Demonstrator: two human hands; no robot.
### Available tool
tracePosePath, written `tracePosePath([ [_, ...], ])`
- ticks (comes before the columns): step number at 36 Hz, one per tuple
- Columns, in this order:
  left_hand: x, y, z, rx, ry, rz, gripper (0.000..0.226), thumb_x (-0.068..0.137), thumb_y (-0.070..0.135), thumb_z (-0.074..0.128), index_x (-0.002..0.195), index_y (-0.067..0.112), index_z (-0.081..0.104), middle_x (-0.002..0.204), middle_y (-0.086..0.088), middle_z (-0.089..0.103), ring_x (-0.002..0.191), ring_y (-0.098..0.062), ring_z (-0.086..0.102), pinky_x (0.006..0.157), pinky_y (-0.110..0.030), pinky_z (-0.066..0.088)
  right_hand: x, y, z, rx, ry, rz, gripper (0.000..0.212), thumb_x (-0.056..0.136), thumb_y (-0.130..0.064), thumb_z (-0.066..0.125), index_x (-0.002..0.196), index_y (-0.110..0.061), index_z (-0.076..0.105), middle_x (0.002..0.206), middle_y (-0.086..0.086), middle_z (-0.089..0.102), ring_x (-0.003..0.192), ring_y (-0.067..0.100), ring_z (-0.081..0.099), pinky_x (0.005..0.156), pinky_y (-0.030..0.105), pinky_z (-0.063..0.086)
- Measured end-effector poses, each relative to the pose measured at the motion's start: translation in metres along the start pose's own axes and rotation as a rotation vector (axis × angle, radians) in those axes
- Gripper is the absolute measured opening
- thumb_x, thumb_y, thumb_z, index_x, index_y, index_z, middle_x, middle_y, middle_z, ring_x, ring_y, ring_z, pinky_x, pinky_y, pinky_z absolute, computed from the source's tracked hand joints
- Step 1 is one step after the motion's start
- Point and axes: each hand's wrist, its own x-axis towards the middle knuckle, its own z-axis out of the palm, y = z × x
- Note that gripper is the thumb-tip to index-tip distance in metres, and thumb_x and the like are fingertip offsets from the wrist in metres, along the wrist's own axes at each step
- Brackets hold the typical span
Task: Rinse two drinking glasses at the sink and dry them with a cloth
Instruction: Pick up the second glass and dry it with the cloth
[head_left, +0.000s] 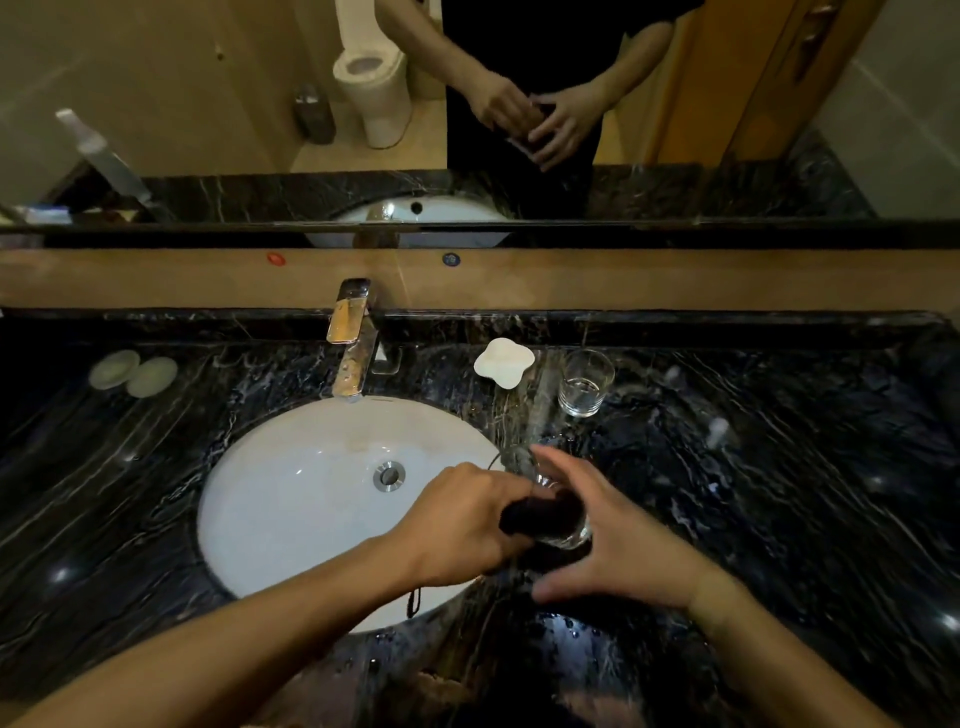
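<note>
We are at the drying step, by our reading. Our right hand (618, 540) cups a clear drinking glass (563, 538) from the right side, thumb and fingers spread around its wall, holding it just beside the right rim of the white sink (291, 499), over the dark marbled surface (779, 493). Our left hand (467, 519) has its fingers curled tight on a dark cloth (535, 512), and the cloth is pushed into the mouth of the glass — the bunched end sits inside it, while a thin strand hangs down below the wrist.

The second glass (586, 383) stands upright on the surface, well apart from our hands, just beside a small white clover-shaped object (504, 362). A little water seems to lie in its bottom, though we cannot be sure; whether it has been rinsed already we cannot tell. The faucet (353, 338) shows no stream running.

What the next move calls for, we judge, is a twist: the left hand turning the cloth against the inner wall while the right hand holds the glass steady or counter-rotates it, then a wipe of the outside. The grip on the glass should stay firm but not crushing — the surface is spotted with water and the glass is likely slick. After that, we would set it down upright and take up the other one.
</note>
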Motion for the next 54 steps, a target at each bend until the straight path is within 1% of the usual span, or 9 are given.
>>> tracePosePath([
  [3,0.002,0.004,0.002,0.028,-0.045,-0.039,0.034,0.074,0.029,0.072,0.108,0.034,0.068,0.085,0.003,0.074,0.073,-0.017,0.067,0.065,-0.036,0.053,0.006,0.001,0.008,-0.406,0.164,-0.051,0.109,0.064,-0.05,0.08,0.151,-0.043,0.016,0.142,-0.018,0.039,0.13,0.004,0.035,0.109,0.027,0.037],
  [6,0.003,0.011,0.002,0.075,-0.097,0.008,0.024,0.074,0.034,0.063,0.097,0.028,0.066,0.08,0.001,0.07,0.07,-0.022,0.063,0.063,-0.039,0.051,0.009,-0.004,0.009,-0.226,0.204,-0.02,0.096,0.06,-0.036,0.08,0.14,-0.045,0.029,0.12,-0.021,0.053,0.103,0.006,0.057,0.088,0.024,0.049],
  [14,-0.009,0.001,-0.009,0.433,-0.228,0.479,0.036,0.091,0.016,0.06,0.121,0.035,0.061,0.112,0.011,0.064,0.099,-0.017,0.062,0.06,-0.035,0.051,0.005,-0.002,-0.012,0.156,-0.21,-0.059,0.079,0.059,0.001,0.089,0.125,-0.026,0.054,0.112,-0.014,0.068,0.1,-0.001,0.064,0.089,0.018,0.049],
  [21,-0.016,-0.009,-0.01,0.62,0.055,0.783,0.024,0.103,0.015,0.052,0.118,0.022,0.068,0.126,0.007,0.066,0.124,-0.011,0.057,0.062,-0.024,0.042,0.007,0.001,-0.02,0.244,-0.405,-0.016,0.071,0.06,0.006,0.086,0.117,-0.023,0.055,0.105,-0.011,0.063,0.1,0.005,0.058,0.092,0.032,0.051],
  [30,-0.019,-0.026,-0.003,0.203,0.347,0.274,0.038,0.087,0.013,0.062,0.122,0.027,0.067,0.131,0.013,0.063,0.118,-0.012,0.06,0.082,-0.031,0.056,0.006,0.018,-0.013,0.698,-0.2,0.032,0.079,0.065,0.007,0.08,0.133,-0.021,0.051,0.123,0.024,0.062,0.097,0.055,0.057,0.089,0.063,0.051],
  [32,-0.018,-0.023,0.001,0.012,0.435,0.113,0.042,0.082,0.01,0.065,0.119,0.029,0.069,0.126,0.018,0.065,0.115,-0.007,0.061,0.086,-0.032,0.056,0.007,0.02,-0.012,0.804,-0.164,0.051,0.08,0.065,0.006,0.078,0.133,-0.024,0.051,0.11,0.021,0.061,0.079,0.037,0.059,0.071,0.04,0.048],
  [37,-0.02,-0.02,-0.005,-0.32,0.618,-0.124,0.053,0.077,-0.018,0.062,0.106,0.025,0.074,0.11,0.012,0.07,0.096,-0.009,0.068,0.076,-0.024,0.058,0.005,0.028,-0.011,0.893,0.021,0.073,0.091,0.05,-0.009,0.09,0.132,-0.021,0.052,0.106,0.016,0.066,0.083,0.022,0.064,0.069,0.036,0.054],
  [44,-0.018,0.012,0.012,-0.689,0.681,-0.301,0.046,0.089,-0.006,0.065,0.103,0.037,0.074,0.094,-0.001,0.072,0.059,-0.027,0.068,0.056,-0.035,0.057,0.01,0.016,0.003,0.956,0.424,0.149,0.074,0.067,-0.016,0.085,0.132,-0.026,0.05,0.108,0.008,0.068,0.088,0.023,0.069,0.072,0.04,0.06],
  [54,-0.001,0.057,0.078,-0.534,0.596,-0.222,0.054,0.09,0.071,0.038,0.142,0.062,0.023,0.158,0.022,0.022,0.147,-0.004,0.02,0.117,-0.02,0.024,0.034,-0.019,0.039,0.97,0.907,0.121,0.062,0.078,-0.049,0.058,0.124,-0.009,0.051,0.107,0.004,0.066,0.088,0.002,0.067,0.075,0.017,0.052],
])
